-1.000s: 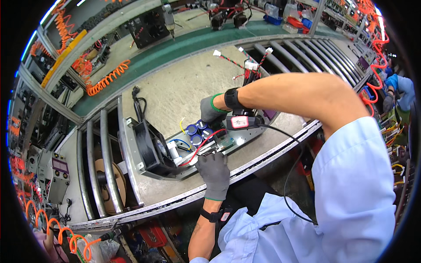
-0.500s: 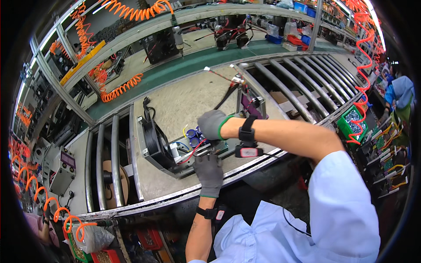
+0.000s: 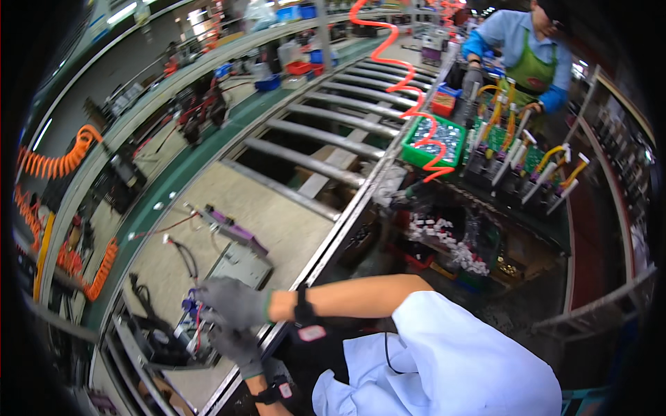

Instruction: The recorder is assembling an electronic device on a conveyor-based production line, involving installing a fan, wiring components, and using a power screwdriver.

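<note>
Well beyond your hands on the left, white plugs point(image 3: 166, 238) on leads point(image 3: 186, 258) lie unconnected, and a black cord point(image 3: 142, 297) is loose beside the black fan point(image 3: 161, 341). That fan looks already seated at the end of the open metal unit point(image 3: 182, 362), left of your hands. Next come the blue capacitors point(image 3: 190, 304), apparently in place at your right fingertips, then a red wire point(image 3: 199, 327) running just left of your hands. Judging by the exposed insides and free plugs, assembly is part done, with wiring and closing up left.

Your left hand point(image 3: 236, 344) is nearer your body, your right hand point(image 3: 236, 302) just past it; they are close together over the unit. Blur hides whether either grips anything. The unit lies on the counter point(image 3: 295, 225), its long axis slanting along it: fan end leftward, other end toward the grey plate point(image 3: 244, 267) and purple part point(image 3: 239, 232) beyond your right hand.
</note>
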`<state>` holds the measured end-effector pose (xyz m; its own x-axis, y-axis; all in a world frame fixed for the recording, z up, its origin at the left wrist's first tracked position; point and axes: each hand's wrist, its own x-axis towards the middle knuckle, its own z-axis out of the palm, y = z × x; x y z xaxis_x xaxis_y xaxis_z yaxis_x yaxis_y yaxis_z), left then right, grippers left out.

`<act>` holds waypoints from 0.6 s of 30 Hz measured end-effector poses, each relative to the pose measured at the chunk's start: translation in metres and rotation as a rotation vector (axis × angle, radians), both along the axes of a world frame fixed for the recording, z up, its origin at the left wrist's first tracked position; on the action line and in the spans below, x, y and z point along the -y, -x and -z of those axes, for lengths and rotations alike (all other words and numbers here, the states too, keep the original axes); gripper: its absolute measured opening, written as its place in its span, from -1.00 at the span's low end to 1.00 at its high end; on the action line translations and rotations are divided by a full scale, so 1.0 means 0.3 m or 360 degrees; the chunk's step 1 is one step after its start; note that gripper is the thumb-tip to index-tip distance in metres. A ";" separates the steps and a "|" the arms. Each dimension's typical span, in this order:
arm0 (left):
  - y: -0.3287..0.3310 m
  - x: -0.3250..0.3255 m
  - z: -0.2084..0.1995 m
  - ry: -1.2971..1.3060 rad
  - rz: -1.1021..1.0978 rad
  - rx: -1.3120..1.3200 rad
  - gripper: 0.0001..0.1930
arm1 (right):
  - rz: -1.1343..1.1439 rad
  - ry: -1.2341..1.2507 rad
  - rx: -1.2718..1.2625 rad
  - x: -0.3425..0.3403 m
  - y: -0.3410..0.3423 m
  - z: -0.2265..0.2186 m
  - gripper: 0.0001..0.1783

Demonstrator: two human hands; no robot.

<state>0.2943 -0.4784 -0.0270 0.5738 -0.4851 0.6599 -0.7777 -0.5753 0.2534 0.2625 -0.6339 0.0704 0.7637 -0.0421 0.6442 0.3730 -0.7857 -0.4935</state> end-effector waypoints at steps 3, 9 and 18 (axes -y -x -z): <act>0.017 -0.005 -0.012 -0.0111 -0.0197 -0.0069 -0.81 | 0.0051 -0.0170 0.0094 0.180 0.361 0.071 -0.71; 0.011 0.000 -0.003 -0.0090 -0.0176 -0.0055 -0.82 | 0.1476 -0.0597 -0.0607 0.719 1.123 0.236 -0.66; -0.032 -0.034 0.036 -0.0202 -0.0202 0.0034 -0.73 | 0.3073 -0.0505 0.0825 1.029 2.134 0.271 -0.63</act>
<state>0.3039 -0.4682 -0.0376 0.6223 -0.4899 0.6105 -0.7013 -0.6955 0.1567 -0.3776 -0.9427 -0.0108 -0.6280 -0.5488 0.5518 -0.5588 -0.1754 -0.8105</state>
